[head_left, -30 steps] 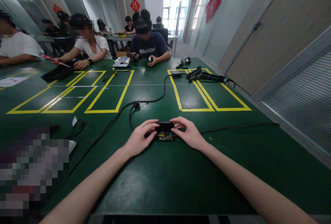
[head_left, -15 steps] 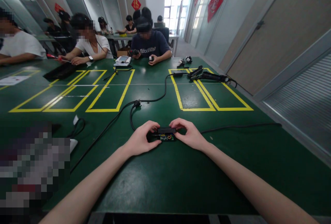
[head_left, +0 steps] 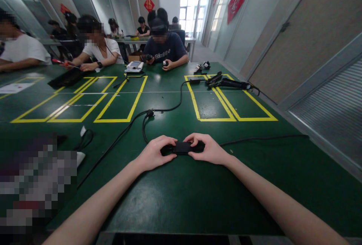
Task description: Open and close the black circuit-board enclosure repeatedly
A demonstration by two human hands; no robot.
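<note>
A small black power adapter (head_left: 183, 147) sits on the green table between my hands, its black cover lying over the circuit board. My left hand (head_left: 158, 153) grips its left end, thumb at the near edge and fingers at the far edge. At the right end, my right hand (head_left: 207, 149) pinches it the same way. A black cord (head_left: 144, 132) runs from behind my left hand to a plug (head_left: 150, 113). From beyond my right hand another black cable (head_left: 263, 138) stretches right. The circuit board is hidden beneath the cover.
Yellow tape rectangles (head_left: 130, 115) mark the green table (head_left: 181, 199). A second adapter (head_left: 195, 81) and a bundle of black cables (head_left: 226, 83) lie at the far right. Across the table a person in a dark shirt (head_left: 166, 47) holds small items. A blurred-out patch (head_left: 36, 184) covers the near left.
The black cover has tipped down over the circuit board, which was exposed half a second ago. My right hand has lowered slightly with it; my left hand stays nearly in place.
</note>
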